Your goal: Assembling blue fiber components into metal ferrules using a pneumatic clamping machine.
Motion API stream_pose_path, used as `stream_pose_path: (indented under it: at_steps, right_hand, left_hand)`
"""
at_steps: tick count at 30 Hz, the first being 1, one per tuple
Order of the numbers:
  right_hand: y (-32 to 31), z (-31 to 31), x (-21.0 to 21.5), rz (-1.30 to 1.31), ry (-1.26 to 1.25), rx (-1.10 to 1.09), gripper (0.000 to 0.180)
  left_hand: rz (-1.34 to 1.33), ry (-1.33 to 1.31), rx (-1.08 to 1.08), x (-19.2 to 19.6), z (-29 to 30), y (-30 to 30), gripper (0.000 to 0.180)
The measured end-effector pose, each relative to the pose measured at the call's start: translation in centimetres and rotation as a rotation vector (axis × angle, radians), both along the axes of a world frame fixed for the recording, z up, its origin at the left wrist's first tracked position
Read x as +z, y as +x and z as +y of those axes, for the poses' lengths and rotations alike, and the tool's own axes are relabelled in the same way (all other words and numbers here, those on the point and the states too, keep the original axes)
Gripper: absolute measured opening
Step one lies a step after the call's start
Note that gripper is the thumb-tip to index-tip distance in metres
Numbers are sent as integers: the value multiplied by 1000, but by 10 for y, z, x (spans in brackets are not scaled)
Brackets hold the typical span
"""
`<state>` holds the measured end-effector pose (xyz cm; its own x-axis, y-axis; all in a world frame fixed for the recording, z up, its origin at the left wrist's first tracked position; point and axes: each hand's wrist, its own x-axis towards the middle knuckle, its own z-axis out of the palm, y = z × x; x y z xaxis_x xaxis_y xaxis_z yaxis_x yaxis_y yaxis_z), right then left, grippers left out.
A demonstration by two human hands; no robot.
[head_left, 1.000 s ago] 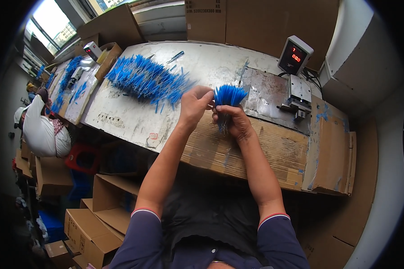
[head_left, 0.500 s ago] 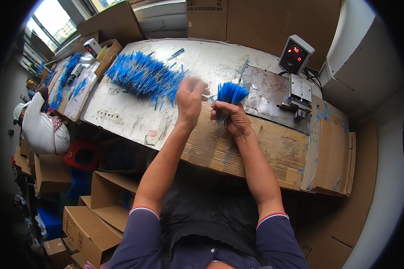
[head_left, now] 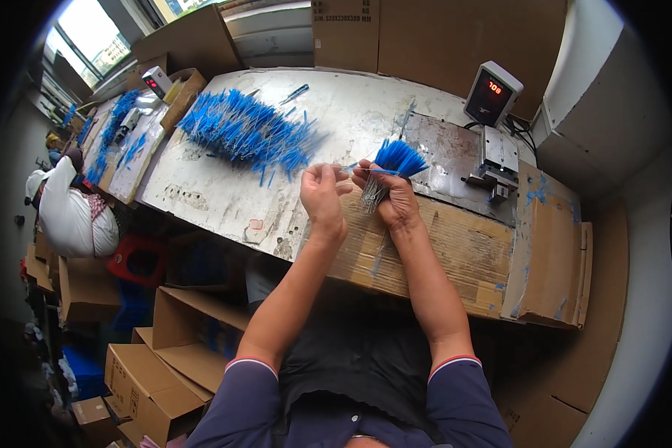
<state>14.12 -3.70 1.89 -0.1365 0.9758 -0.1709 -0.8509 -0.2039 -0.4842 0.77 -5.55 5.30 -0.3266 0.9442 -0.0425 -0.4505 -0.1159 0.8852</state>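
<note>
My right hand (head_left: 390,196) grips a bundle of thin metal pins with blue tips (head_left: 393,163), the blue ends fanned upward. My left hand (head_left: 321,193) sits close beside it, fingers pinched on a single pin that reaches across to the right hand's fingertips. Both hands hover over the front edge of a worn white worktable (head_left: 224,201). A large heap of the same blue-tipped pins (head_left: 243,131) lies on the table to the left, behind my left hand.
A small digital scale with red digits (head_left: 491,93) and a metal fixture (head_left: 496,160) stand at the right on a steel plate. Cardboard sheets (head_left: 552,254) cover the table's right end. Another person (head_left: 63,213) sits at the left. Open cartons (head_left: 142,358) lie on the floor.
My left hand came back from the heap toward the right hand and now pinches a single pin. The right hand kept its bundle almost still.
</note>
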Motion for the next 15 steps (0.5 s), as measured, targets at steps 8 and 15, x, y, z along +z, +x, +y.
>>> stream_pose_path:
  at_steps: [8,15]
  right_hand:
    - [-2,-5,11,-8,165,31,29]
    - [13,2,17,-79,106,-262,16]
  left_hand:
    - [-169,-186,53,-28,-23,21,12]
    - [610,-26,-33,-48,4,-4,14]
